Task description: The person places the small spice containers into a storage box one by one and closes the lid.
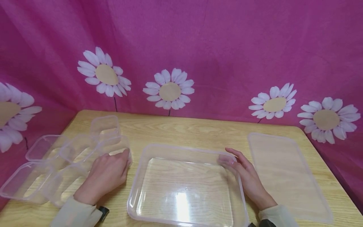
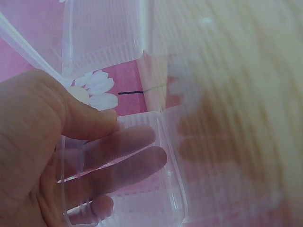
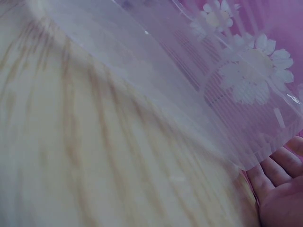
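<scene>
My left hand [image 1: 106,173] pinches the side of a small clear plastic container [image 1: 126,140], the rightmost of a group at the table's left. In the left wrist view, the thumb of the left hand [image 2: 33,118] lies on one side of its wall, and the fingers show through the clear plastic. At the middle front stands a large clear rectangular container [image 1: 185,151], its inside bare. Along that container's right side, my right hand [image 1: 250,181] touches the wall near the far corner with extended fingers, partly seen through the plastic.
Several more small clear containers [image 1: 26,162] stand close together on the left. A flat translucent lid [image 1: 286,176] lies on the right of the wooden table [image 1: 193,127]. Behind the table hangs a magenta cloth [image 1: 215,41] with white flowers.
</scene>
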Action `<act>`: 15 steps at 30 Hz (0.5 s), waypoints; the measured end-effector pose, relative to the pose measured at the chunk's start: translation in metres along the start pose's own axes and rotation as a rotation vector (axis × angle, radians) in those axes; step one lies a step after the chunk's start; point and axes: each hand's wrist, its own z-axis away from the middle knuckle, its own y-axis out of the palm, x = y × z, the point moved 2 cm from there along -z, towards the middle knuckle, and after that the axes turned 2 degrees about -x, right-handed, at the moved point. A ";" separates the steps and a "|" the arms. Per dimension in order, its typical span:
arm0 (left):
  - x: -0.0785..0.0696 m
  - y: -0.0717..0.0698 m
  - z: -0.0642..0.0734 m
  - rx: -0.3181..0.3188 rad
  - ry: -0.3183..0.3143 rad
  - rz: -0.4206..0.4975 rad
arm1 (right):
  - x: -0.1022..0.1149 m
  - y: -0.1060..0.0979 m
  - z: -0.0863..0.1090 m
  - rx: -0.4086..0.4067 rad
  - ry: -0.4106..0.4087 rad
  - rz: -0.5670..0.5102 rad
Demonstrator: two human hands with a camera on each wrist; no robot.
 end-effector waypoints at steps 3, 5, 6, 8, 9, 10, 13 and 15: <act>-0.001 0.000 0.000 -0.003 -0.001 0.006 | -0.001 0.000 0.000 -0.006 0.008 0.013; -0.001 0.000 -0.001 -0.003 -0.003 0.008 | -0.001 -0.001 0.000 -0.009 0.013 0.021; -0.001 0.000 0.000 -0.002 -0.004 0.008 | 0.000 -0.001 0.001 -0.011 0.014 0.027; -0.001 0.000 0.000 -0.002 -0.003 0.006 | 0.000 -0.001 0.001 -0.016 0.013 0.036; -0.001 0.000 0.000 0.000 -0.003 0.006 | 0.000 -0.001 0.001 -0.017 0.010 0.036; -0.001 0.000 0.000 0.002 -0.004 0.006 | 0.000 0.000 0.001 -0.017 0.005 0.030; -0.001 0.000 0.000 0.001 -0.004 0.003 | 0.001 0.001 0.000 -0.006 -0.032 -0.007; -0.001 0.000 -0.001 0.001 -0.002 0.001 | 0.001 0.002 0.000 0.009 -0.064 -0.036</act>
